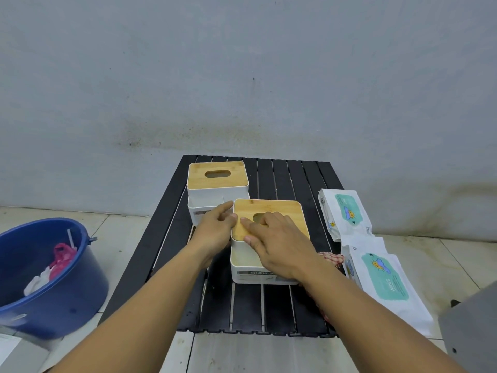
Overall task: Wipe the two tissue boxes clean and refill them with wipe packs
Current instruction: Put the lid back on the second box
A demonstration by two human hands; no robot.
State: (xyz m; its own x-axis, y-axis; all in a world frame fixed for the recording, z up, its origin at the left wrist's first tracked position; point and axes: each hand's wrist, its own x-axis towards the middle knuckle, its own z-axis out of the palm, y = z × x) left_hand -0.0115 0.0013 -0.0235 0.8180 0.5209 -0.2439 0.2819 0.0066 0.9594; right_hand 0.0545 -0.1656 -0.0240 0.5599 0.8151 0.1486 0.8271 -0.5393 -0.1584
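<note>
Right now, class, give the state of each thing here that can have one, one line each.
Far tissue box: lid on, nothing poking from its slot.
Near tissue box: partly uncovered at the front.
Near lid: slid back.
Left hand: grips that lid's left edge.
Right hand: flat on that lid.
Far wipe pack, near wipe pack: outside the boxes, at the table edge.
Checked cloth: lying unused.
Blue bucket: holding rubbish.

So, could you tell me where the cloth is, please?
Head view, right side of the table: the cloth lies between the near box and the wipe packs.
</note>
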